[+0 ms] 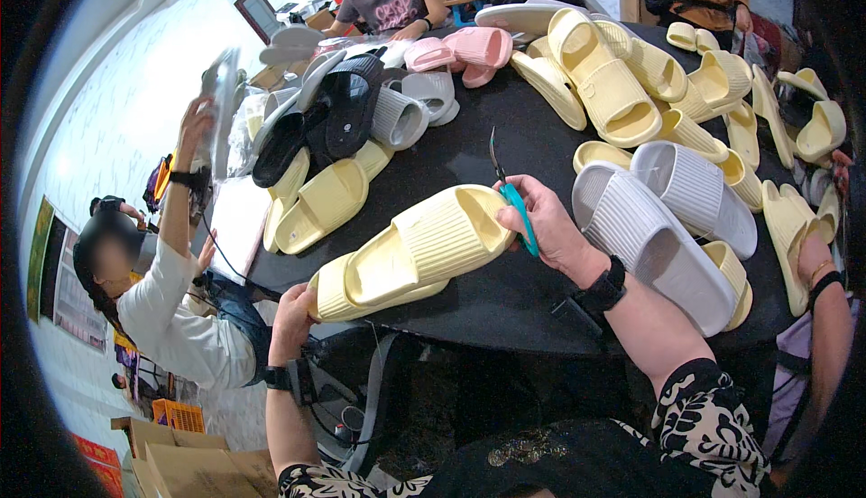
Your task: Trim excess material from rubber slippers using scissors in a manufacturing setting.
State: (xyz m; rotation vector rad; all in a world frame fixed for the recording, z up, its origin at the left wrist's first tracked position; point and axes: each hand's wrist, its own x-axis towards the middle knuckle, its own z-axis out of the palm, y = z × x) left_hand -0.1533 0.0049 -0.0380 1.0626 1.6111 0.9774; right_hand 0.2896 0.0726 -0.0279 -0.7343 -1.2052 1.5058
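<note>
A pair of pale yellow slide slippers (397, 254), one stacked on the other, is held above the near edge of the black table. My left hand (291, 319) grips the pair at its left end, fingers closed. At the other end is my right hand (548, 227), closed around scissors (516, 211) with teal handles; the dark, thin blades point up and away. The right thumb and fingers lie against the upper slipper's toe end. Just right of my right hand rest two large grey-lilac slippers (640, 227), with yellow ones partly beneath them.
Piles of yellow slippers (604, 83), black ones (347, 106) and pink ones (469, 47) cover the round black table (469, 151). At the left a person in white (185, 318) lifts a clear-wrapped item. Another person's hand (812, 254) holds yellow slippers at right. Cardboard boxes (198, 471) stand lower left.
</note>
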